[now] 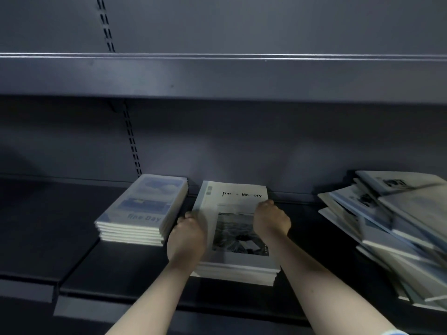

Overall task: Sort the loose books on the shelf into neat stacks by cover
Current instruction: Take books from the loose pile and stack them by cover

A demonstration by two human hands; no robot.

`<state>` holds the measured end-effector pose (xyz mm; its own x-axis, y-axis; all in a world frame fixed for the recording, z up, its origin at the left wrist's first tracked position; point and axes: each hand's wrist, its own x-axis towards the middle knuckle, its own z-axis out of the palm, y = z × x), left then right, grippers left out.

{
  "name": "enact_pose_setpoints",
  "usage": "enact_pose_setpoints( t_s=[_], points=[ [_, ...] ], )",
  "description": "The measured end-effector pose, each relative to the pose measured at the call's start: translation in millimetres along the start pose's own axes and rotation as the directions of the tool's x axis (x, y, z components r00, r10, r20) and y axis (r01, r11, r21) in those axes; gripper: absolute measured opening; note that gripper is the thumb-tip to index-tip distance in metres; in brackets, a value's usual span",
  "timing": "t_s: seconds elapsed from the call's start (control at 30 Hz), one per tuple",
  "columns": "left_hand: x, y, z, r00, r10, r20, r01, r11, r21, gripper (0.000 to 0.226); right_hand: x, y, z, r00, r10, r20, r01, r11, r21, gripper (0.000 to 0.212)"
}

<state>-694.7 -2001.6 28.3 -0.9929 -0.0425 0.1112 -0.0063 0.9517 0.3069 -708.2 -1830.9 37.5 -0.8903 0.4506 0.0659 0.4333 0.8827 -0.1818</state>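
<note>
I am at a dark metal shelf (116, 269) with a dark slotted back panel (242, 146) behind it and another dark shelf board (217, 76) overhead; the light is dim. My left hand (187, 234) grips the left edge of the top "Time & Memory" book (232, 209), fingers curled round that edge. My right hand (271, 220) has its fingers curled over the book's right edge, near its far corner, holding it there. That book lies flat on the "Time & Memory" stack (237, 272), which sits in the middle of the shelf, its far end close to the back panel and its near end short of the shelf's front edge.

Just to the left, apart from it by a narrow gap, stands the neat "Fine Day" stack (142, 211), blue-and-white covers squared up, also toward the back of the shelf. Well to the right, at the shelf's right end, the loose pile of books (391, 228) lies fanned and tilted, covers overlapping at odd angles, some reaching toward the front edge.
</note>
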Motion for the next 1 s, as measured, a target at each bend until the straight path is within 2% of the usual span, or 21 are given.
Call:
enact_pose_setpoints(
  t_s=[0.13,0.3,0.47,0.67,0.8,1.0],
  points=[
    [-1,2,-3,0.999,-0.015,0.034,0.015,1.000,-0.002,0.036,-1,1,-3,1.000,-0.007,0.026,0.008,1.000,-0.018,0.033],
    [-3,2,-15,0.995,-0.038,0.088,0.041,0.999,-0.034,0.036,-6,14,-18,0.984,-0.174,0.046,0.180,0.959,-0.220,0.038],
    [-15,9,-22,0.995,-0.024,0.095,0.033,0.995,-0.097,0.046,-14,41,-51,0.974,-0.226,-0.006,0.211,0.919,-0.334,0.046],
    [-33,61,-48,0.991,0.118,0.063,-0.114,0.992,-0.060,0.064,-13,81,-107,0.971,-0.196,-0.133,0.133,0.917,-0.376,0.054],
    [-41,101,-50,0.981,0.187,0.045,-0.177,0.969,-0.175,0.066,-17,126,-137,0.977,-0.121,-0.174,0.055,0.937,-0.346,0.058],
    [-67,171,-50,0.953,0.303,0.023,-0.291,0.934,-0.207,0.065,-30,207,-159,0.975,0.005,-0.222,-0.077,0.946,-0.315,0.056]
  ],
)
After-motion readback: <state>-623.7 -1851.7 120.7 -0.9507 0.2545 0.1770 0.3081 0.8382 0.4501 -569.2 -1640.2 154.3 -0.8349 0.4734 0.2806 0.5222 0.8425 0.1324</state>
